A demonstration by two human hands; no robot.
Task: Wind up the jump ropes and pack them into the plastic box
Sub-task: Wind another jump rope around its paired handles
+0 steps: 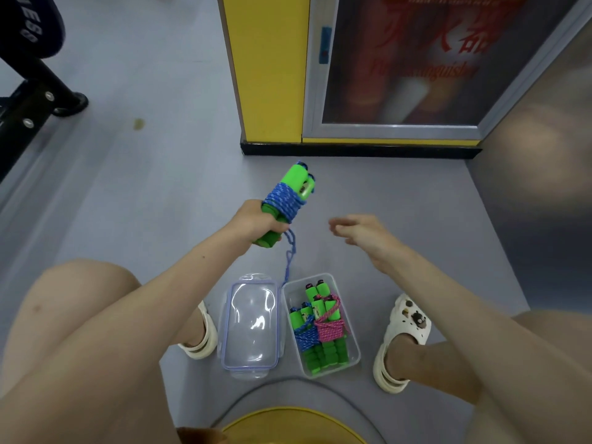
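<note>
My left hand (256, 224) grips a jump rope (288, 200) by its two green foam handles, held side by side and tilted up to the right. Blue cord is wound round the handles, and a short loose end (291, 257) hangs down from them. My right hand (358, 232) hovers to the right of the bundle with relaxed fingers, holding nothing. Below, on the grey floor between my feet, stands the clear plastic box (352, 357). Inside lie wound ropes with green handles, one with blue cord (306, 338), one with pink cord (330, 328).
The box's clear lid (251, 325) lies flat just left of the box. A yellow pillar (269, 65) and a glass-fronted cabinet (416, 59) stand ahead. Black gym equipment (32, 91) occupies the far left. My sandalled feet (403, 341) flank the box and lid.
</note>
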